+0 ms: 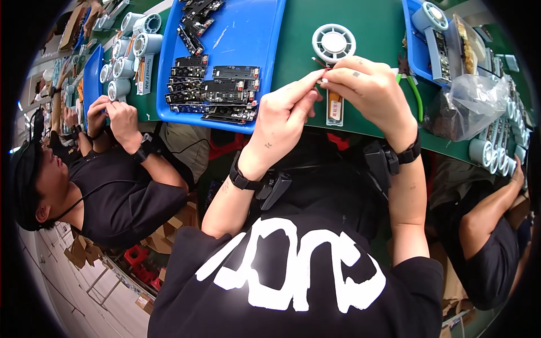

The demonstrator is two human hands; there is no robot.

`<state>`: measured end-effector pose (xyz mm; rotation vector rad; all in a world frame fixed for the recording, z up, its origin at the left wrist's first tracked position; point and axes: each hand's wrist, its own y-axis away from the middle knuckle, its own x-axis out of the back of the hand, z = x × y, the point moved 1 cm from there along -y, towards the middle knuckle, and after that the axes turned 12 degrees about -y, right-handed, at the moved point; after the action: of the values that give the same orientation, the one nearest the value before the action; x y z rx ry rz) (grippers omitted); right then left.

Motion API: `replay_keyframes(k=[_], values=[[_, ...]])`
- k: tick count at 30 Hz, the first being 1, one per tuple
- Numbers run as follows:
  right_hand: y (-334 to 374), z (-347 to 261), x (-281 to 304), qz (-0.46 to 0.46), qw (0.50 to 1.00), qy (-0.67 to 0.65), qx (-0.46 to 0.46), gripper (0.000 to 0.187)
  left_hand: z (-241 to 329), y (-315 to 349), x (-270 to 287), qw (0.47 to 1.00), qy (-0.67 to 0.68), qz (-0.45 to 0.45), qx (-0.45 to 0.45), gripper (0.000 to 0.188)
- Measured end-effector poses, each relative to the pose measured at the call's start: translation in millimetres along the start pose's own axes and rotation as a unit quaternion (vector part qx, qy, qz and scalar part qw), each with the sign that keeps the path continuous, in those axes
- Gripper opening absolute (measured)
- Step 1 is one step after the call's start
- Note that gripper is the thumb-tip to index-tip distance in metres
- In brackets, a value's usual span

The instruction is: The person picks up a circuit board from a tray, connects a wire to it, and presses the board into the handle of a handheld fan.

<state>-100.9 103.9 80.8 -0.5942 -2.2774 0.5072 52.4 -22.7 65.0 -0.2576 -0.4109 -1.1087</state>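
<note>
A light-blue handheld fan [334,43] lies on the green table in front of me, its round grille away from me. Its narrow handle points toward me, with an orange battery [335,109] showing in it. Thin red wires [322,63] run from the fan head to my fingertips. Over the handle, my left hand [285,117] is closed in a pinch of thumb and forefinger; what lies between them is too small to tell. My right hand [369,93] pinches the wires beside it, by a tiny white piece. The two hands' fingertips meet, hiding the upper handle.
A blue tray [225,28] with rows of black circuit boards [231,90] is at left. Green-handled pliers [414,90], a clear plastic bag [468,107] and another blue bin [414,50] lie at right. Co-workers sit on both sides, among more fans [146,45].
</note>
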Motion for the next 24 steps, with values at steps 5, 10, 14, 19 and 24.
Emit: replay_keyframes(k=[5,10,14,19,24], values=[[1,4,-1,0.015,0.999,-0.035,-0.014,0.012,0,1,-4,1.000,0.019,-0.008,-0.012,0.036],[1,5,-3,0.012,0.999,-0.042,-0.017,0.013,2,0,-2,1.000,-0.016,-0.004,-0.010,0.037],[0,6,-1,0.010,0.998,-0.053,-0.031,0.013,5,-4,-4,0.999,-0.026,0.005,-0.033,0.036],[1,2,-2,0.024,0.999,-0.038,-0.016,0.014,-1,3,-11,0.999,0.000,0.009,-0.045,0.036],[21,-10,-12,0.135,0.985,-0.059,-0.093,0.016,-6,7,-16,0.986,0.154,0.037,0.056,0.034]])
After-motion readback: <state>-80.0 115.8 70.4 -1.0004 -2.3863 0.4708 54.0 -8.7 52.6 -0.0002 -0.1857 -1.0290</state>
